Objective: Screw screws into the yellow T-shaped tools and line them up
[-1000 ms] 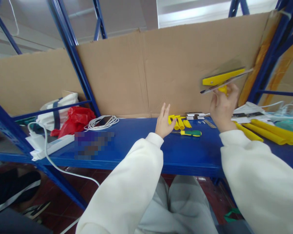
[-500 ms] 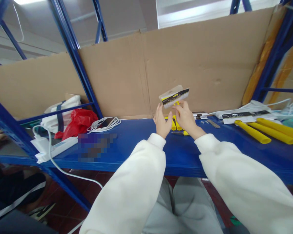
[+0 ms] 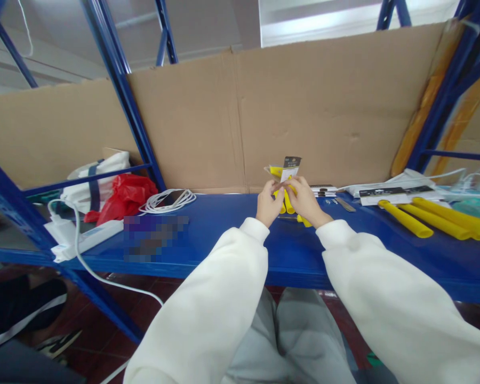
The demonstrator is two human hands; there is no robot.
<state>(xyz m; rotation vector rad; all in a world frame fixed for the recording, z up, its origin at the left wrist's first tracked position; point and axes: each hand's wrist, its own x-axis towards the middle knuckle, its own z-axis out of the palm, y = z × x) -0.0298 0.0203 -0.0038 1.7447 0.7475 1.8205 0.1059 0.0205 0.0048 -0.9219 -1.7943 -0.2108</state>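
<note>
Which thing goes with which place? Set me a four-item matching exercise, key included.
1. Large yellow tubes
2. Red plastic bag
3. Raised black-and-white card
4. Cardboard sheet

A. on the left, behind the power strip
B. upright behind the blue shelf
C. right of the right hand
D. by the left hand and right hand

Pairs: 1-C, 2-A, 3-D, 4-B

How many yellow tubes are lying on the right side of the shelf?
3 at least: a left tube, a middle tube just right of it, and a right tube beyond that. They crowd together at one end, so another may be hidden.
</note>
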